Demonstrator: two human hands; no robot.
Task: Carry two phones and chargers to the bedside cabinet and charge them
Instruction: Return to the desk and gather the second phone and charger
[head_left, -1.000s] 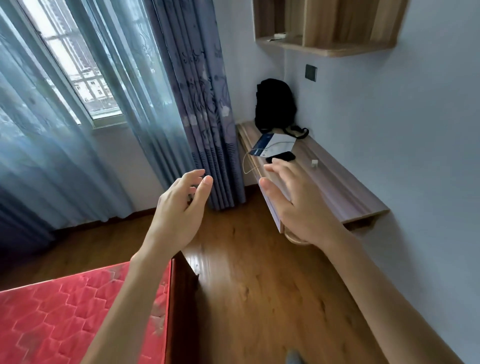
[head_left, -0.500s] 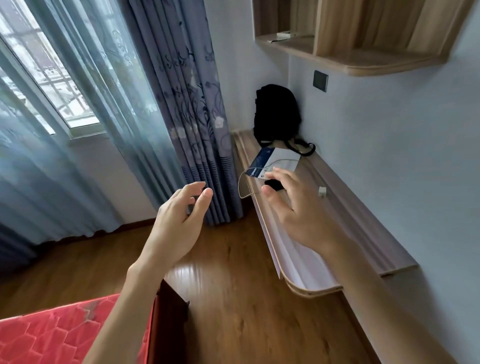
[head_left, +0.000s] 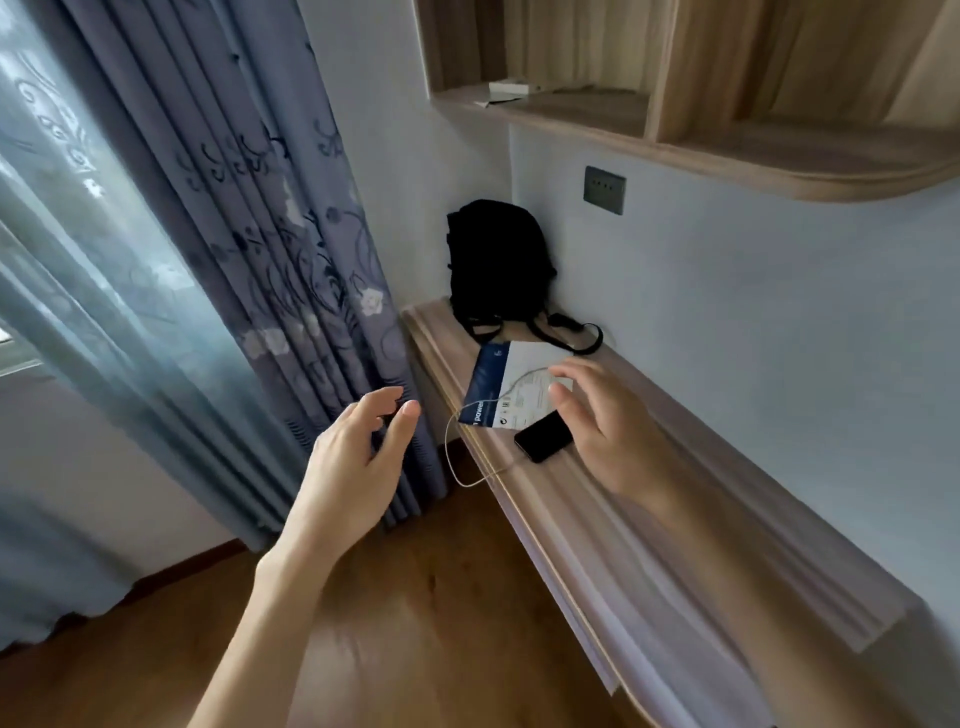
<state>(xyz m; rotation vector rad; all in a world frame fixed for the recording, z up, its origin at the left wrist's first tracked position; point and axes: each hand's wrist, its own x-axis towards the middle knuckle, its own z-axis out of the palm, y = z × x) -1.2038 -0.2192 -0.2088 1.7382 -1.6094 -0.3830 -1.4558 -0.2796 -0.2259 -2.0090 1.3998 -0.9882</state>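
One dark phone (head_left: 544, 437) lies face up on the long wooden wall shelf (head_left: 649, 519), near its front edge; a second phone cannot be made out anywhere. One thin pale cable (head_left: 470, 457) crosses a blue-and-white packet (head_left: 511, 387) that lies just behind the phone, then loops over the shelf's front edge and back onto it; whether it ends in a plug is hidden, and no charger block can be picked out. One black backpack (head_left: 498, 265) stands in the corner at the shelf's far end, its straps trailing toward the packet. The right hand (head_left: 608, 431) hovers with fingers spread just beside and above the phone, gripping nothing, and it hides the phone's right end. The left hand (head_left: 353, 467) hangs loosely spread and empty out over the wood floor (head_left: 415, 597), in front of the patterned curtain (head_left: 270, 234). One grey wall socket (head_left: 604, 189) sits above the backpack. An upper shelf unit (head_left: 675, 119) is cut off at the top, and a small white thing (head_left: 509, 89) on it is too blurred to name
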